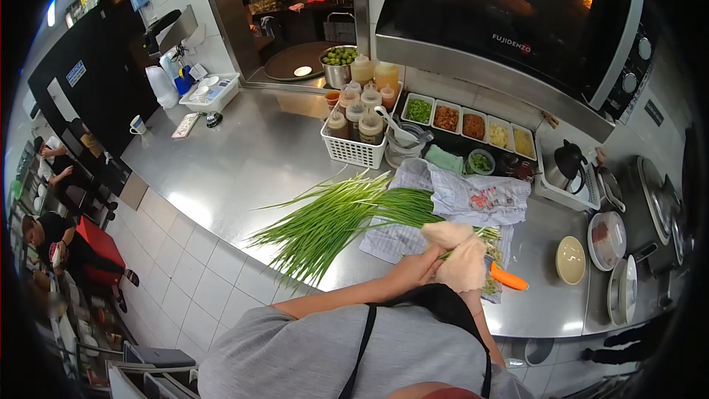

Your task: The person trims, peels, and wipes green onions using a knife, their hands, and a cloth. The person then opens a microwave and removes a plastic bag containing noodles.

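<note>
My left hand (419, 267) is closed, its fingers pinched on a thin green spring onion (444, 255) right beside a crumpled peach-coloured cloth (461, 262). That cloth wraps over my right hand (470, 297), hiding its fingers; the hand seems to grip it. A large bunch of spring onions (317, 225) lies on the steel counter, green tops fanned to the left, partly on newspaper (384, 240). Beside the cloth on the right rests a knife with an orange handle (509, 278); its blade is mostly hidden. Cut pale stems (487, 240) lie behind the cloth.
A white basket of squeeze bottles (356, 149) stands at the back. Trays of chopped toppings (473, 125) line the wall under a microwave (509, 29). On the right are a yellow bowl (570, 260) and a lidded tub (607, 240). A seated person (66, 244) is far left.
</note>
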Demonstrator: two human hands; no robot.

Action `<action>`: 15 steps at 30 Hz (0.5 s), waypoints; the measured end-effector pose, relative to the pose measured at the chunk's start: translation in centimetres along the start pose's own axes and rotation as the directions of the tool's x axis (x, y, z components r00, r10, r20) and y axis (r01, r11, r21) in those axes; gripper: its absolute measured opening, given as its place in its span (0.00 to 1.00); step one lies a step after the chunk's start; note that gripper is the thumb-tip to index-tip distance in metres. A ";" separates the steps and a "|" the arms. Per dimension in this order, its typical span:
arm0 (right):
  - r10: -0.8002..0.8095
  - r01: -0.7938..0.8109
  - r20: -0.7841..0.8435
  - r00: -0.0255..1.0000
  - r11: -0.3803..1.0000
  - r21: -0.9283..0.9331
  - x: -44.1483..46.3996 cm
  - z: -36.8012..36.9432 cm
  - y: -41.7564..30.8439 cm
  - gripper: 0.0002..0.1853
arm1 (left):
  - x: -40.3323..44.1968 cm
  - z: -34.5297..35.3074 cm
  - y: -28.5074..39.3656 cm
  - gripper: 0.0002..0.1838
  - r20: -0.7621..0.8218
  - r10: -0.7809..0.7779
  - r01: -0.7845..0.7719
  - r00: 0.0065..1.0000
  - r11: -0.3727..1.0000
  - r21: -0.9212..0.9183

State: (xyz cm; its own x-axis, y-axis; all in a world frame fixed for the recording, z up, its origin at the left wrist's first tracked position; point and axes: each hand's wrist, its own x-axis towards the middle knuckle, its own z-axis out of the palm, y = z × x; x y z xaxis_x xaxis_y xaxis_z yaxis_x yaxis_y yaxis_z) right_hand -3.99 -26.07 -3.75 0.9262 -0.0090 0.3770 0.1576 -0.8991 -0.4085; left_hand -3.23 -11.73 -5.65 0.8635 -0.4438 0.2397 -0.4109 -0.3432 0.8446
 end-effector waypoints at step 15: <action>-0.014 -0.280 0.338 0.941 0.530 0.801 1.4 -1.5 -2.4 0.23 | 2.1 -1.6 2.3 0.09 -0.087 0.045 -0.056 0.995 0.990 -0.127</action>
State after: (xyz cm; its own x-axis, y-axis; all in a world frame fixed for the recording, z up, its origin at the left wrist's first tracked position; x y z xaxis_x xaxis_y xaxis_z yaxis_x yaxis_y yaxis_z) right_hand -3.52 -24.57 -1.02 0.9852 0.1520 0.0790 0.0982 -0.1231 -0.9875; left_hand -1.90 -12.07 -2.47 0.8663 -0.3854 0.3180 -0.4179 -0.2101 0.8839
